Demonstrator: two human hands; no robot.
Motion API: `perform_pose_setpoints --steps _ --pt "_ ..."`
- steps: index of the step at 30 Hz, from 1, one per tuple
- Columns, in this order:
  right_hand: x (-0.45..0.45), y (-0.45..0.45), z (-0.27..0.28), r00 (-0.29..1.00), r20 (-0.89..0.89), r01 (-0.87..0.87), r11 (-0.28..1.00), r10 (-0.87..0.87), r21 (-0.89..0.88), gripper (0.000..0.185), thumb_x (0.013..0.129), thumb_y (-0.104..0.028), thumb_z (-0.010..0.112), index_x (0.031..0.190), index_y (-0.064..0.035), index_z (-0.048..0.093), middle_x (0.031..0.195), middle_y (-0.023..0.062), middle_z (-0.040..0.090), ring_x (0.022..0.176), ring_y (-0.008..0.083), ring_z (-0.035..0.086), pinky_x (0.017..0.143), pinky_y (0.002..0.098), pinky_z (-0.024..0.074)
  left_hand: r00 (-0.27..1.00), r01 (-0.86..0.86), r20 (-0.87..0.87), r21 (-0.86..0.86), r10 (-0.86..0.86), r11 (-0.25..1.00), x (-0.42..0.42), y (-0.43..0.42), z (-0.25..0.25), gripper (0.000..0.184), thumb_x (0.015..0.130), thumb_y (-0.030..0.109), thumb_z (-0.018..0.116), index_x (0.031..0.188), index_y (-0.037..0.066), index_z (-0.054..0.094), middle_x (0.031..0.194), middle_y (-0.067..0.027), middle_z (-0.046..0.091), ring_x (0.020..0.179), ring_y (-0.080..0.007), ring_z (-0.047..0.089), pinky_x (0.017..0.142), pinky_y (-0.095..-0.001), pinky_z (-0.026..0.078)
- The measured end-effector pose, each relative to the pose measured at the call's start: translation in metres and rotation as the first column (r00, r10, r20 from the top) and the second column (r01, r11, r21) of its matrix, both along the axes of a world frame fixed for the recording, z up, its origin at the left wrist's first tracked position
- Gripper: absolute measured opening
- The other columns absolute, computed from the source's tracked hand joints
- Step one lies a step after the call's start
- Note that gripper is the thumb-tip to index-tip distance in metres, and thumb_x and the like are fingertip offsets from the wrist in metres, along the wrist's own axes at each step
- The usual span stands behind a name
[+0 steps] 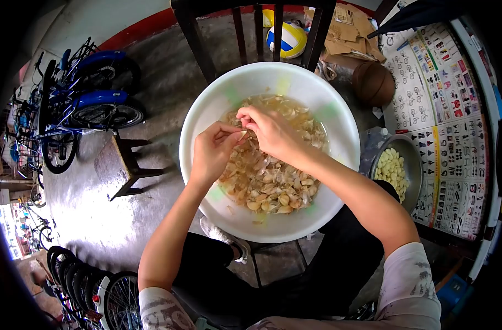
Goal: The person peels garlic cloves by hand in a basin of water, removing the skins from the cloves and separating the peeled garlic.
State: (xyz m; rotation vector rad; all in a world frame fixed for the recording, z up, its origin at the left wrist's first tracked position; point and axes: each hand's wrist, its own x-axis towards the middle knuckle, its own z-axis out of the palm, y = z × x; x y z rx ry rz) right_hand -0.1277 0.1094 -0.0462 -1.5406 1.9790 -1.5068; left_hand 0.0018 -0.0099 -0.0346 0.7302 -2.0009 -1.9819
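A large white basin (207, 104) stands in front of me, holding water, loose skins and many unpeeled garlic cloves (273, 198). Over its middle, my left hand (213, 151) pinches a pale garlic clove (243, 133) between thumb and fingers. My right hand (267, 132) meets it there, its fingers closed at the same clove; what exactly its fingertips grip is hidden. To the right, a metal bowl (417, 165) contains peeled garlic cloves (392, 173).
Behind the basin is a dark wooden chair (207, 49), with a volleyball (287, 39) beyond it. A brown basketball (374, 83) and cardboard (347, 33) lie at the back right. A small wooden stool (119, 165) and bicycles (97, 99) stand left.
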Motion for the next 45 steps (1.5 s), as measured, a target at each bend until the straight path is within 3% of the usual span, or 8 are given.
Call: perform_pose_setpoints --steps 10,12,19,24,33,40,42,45 --pt "-0.011 0.004 0.000 0.998 0.053 0.015 0.989 -0.023 0.147 0.012 0.087 -0.003 0.060 0.098 -0.0034 0.058 0.082 0.0158 0.066 0.075 0.0346 0.066 0.066 0.0400 0.0514 0.999 -0.024 -0.033 0.199 0.031 0.980 -0.002 0.000 0.014 0.020 0.095 -0.001 0.054 0.113 -0.009 0.055 0.106 -0.0149 0.064 0.099 -0.0206 0.066 0.086 -0.0308 0.057" --pt "-0.013 0.003 -0.002 1.000 0.003 0.007 0.994 -0.008 0.111 0.014 0.086 0.000 0.063 0.099 -0.0018 0.061 0.080 0.0123 0.065 0.073 0.0257 0.066 0.066 0.0353 0.0513 0.998 -0.018 -0.051 0.223 0.030 0.975 -0.001 -0.002 0.009 0.023 0.096 0.001 0.053 0.117 -0.009 0.054 0.111 -0.0148 0.061 0.100 -0.0211 0.066 0.088 -0.0317 0.057" --pt "-0.016 0.008 0.002 0.973 -0.231 0.034 0.969 0.024 0.245 0.013 0.084 0.000 0.064 0.097 -0.0010 0.064 0.091 0.0119 0.067 0.079 0.0241 0.066 0.068 0.0349 0.0527 0.999 -0.044 -0.014 0.312 0.051 0.949 0.000 -0.004 0.011 0.021 0.098 0.011 0.057 0.115 -0.001 0.057 0.110 -0.0064 0.060 0.099 -0.0145 0.064 0.088 -0.0283 0.055" --pt "-0.004 0.005 0.022 0.941 0.335 -0.071 0.994 0.041 0.077 0.020 0.085 -0.001 0.068 0.105 0.0004 0.066 0.096 0.0068 0.068 0.085 0.0136 0.067 0.074 0.0272 0.0545 0.988 -0.153 0.021 0.214 0.152 0.965 -0.001 -0.007 0.012 0.021 0.091 0.007 0.067 0.106 -0.007 0.063 0.099 -0.0115 0.068 0.089 -0.0144 0.067 0.080 -0.0260 0.057" --pt "-0.003 0.002 0.014 0.758 0.652 -0.048 0.999 0.020 0.025 0.016 0.088 0.000 0.065 0.104 0.0036 0.067 0.093 0.0079 0.072 0.085 0.0113 0.070 0.074 0.0229 0.0547 0.978 -0.208 -0.097 -0.348 0.185 0.914 -0.005 -0.002 0.025 0.008 0.079 -0.001 0.074 0.087 -0.003 0.073 0.084 -0.0087 0.073 0.077 -0.0135 0.069 0.072 -0.0251 0.055" --pt "-0.005 -0.001 0.016 0.765 0.644 -0.017 0.998 -0.025 0.059 0.013 0.089 0.000 0.063 0.101 0.0031 0.066 0.091 0.0071 0.071 0.084 0.0101 0.069 0.074 0.0229 0.0543 0.977 -0.208 -0.130 -0.398 0.170 0.894 -0.008 -0.004 0.022 0.008 0.082 -0.001 0.071 0.090 -0.003 0.073 0.084 -0.0088 0.073 0.076 -0.0132 0.069 0.071 -0.0245 0.055" --pt "-0.005 0.000 0.018 0.813 0.582 0.000 1.000 -0.017 0.030 0.012 0.089 -0.002 0.064 0.099 0.0030 0.065 0.090 0.0062 0.070 0.082 0.0091 0.067 0.073 0.0231 0.0535 0.969 -0.246 -0.060 -0.206 0.239 0.947 -0.009 -0.003 0.022 0.009 0.085 -0.001 0.067 0.092 -0.005 0.072 0.083 -0.0086 0.072 0.076 -0.0126 0.068 0.071 -0.0238 0.055" --pt "-0.008 0.001 0.015 0.825 0.565 -0.047 0.995 -0.008 0.083 0.016 0.090 0.001 0.062 0.106 0.0024 0.062 0.098 0.0053 0.067 0.088 0.0079 0.063 0.077 0.0223 0.0516 0.971 -0.235 -0.085 -0.168 0.224 0.957 -0.009 -0.006 0.017 0.010 0.087 -0.001 0.065 0.094 -0.006 0.071 0.083 -0.0084 0.072 0.075 -0.0119 0.068 0.071 -0.0231 0.054"
